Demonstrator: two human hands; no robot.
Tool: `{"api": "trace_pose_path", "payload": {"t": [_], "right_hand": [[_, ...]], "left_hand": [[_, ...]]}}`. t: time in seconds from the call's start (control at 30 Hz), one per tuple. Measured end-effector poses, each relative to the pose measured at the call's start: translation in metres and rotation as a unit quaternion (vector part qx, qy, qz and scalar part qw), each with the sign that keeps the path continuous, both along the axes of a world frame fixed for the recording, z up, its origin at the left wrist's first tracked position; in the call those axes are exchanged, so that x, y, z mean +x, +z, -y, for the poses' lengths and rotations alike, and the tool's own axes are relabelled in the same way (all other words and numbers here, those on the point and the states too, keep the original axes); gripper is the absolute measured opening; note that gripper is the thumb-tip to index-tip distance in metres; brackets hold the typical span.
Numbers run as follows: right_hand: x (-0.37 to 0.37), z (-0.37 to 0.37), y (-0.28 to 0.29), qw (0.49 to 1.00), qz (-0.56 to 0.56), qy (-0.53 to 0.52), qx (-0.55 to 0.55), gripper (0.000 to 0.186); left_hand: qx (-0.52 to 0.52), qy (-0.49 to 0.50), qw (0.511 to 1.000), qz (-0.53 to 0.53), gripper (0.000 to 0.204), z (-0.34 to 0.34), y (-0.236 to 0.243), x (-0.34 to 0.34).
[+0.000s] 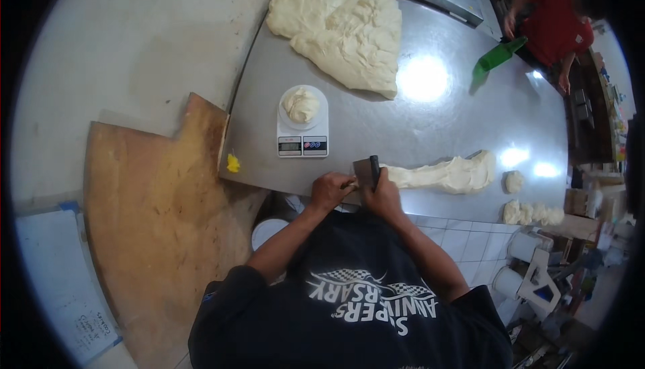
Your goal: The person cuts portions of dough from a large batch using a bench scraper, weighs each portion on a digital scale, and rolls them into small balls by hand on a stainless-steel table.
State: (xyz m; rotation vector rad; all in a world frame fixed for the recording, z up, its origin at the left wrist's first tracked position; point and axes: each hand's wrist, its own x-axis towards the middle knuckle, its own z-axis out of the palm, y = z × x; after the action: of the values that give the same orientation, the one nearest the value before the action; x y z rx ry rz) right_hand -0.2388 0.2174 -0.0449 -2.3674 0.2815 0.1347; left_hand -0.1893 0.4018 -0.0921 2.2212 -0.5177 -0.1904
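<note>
A long strip of pale dough (450, 174) lies along the near edge of the steel table. My right hand (383, 198) grips the black handle of a bench scraper (363, 174), its metal blade at the strip's left end. Close beside the blade, my left hand (329, 191) is closed with curled fingers at the dough's end, which is mostly hidden by the hands. Just beyond them stands a white kitchen scale (302, 132) bearing a dough lump (301, 105). Farther back rests a large mass of dough (342, 33).
Small dough pieces (534, 213) sit at the table's (269, 87) right end, with a single lump (514, 181) behind them. A green scoop (496, 60) lies at the far right, near a person in a red shirt (554, 23). A wooden board (154, 201) stands left.
</note>
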Motion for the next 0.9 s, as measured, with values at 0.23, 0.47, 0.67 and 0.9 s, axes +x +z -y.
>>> {"api": "trace_pose_path", "payload": {"t": [0.23,0.47,0.67,0.9], "right_hand": [[0.015,-0.018,-0.011,0.999,0.026,-0.027,-0.017,0.045],[0.019,-0.016,-0.025,0.995,-0.04,-0.091,0.005,0.048],[0.028,-0.026,-0.022,0.993,-0.06,-0.099,0.01,0.047],[0.022,0.004,-0.044,0.959,-0.009,-0.118,0.258,0.05]], "left_hand": [[0.04,-0.039,0.997,0.057,0.015,-0.014,0.019,0.027],[-0.048,0.058,0.985,0.158,0.017,-0.044,0.072,0.117],[0.038,-0.169,0.984,0.052,0.021,-0.038,0.034,0.059],[-0.03,-0.023,0.998,0.059,0.028,-0.037,0.026,0.05]]}}
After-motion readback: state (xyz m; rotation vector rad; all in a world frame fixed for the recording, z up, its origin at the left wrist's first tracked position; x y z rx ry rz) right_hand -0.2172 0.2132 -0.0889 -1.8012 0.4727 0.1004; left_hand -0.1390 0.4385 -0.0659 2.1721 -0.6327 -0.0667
